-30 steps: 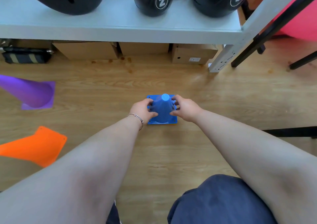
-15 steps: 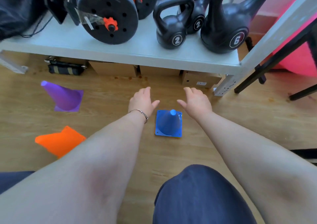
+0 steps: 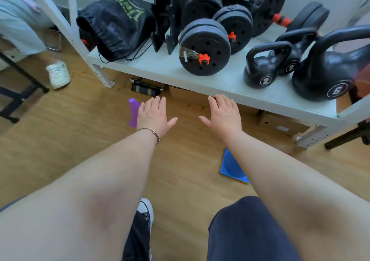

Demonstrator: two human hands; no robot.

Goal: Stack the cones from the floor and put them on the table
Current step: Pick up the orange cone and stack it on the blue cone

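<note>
Your left hand (image 3: pixel 153 116) and right hand (image 3: pixel 224 113) hover palm-down over the floor (image 3: pixel 60 150), each grip spread, holding nothing. The blue cone (image 3: pixel 230 165) sits on the floor under your right forearm; the purple cone (image 3: pixel 133 111) stands just beyond your left hand.

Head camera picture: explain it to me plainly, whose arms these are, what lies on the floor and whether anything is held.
The camera sits on a person's head and looks down, so the two bare arms are the wearer's own. The left hand, with a bracelet, and the right hand are spread open and hold nothing. On the wooden floor a purple cone is partly hidden behind the left hand, and a blue cone peeks from under the right forearm. The shelf above carries kettlebells and dumbbells.
</note>
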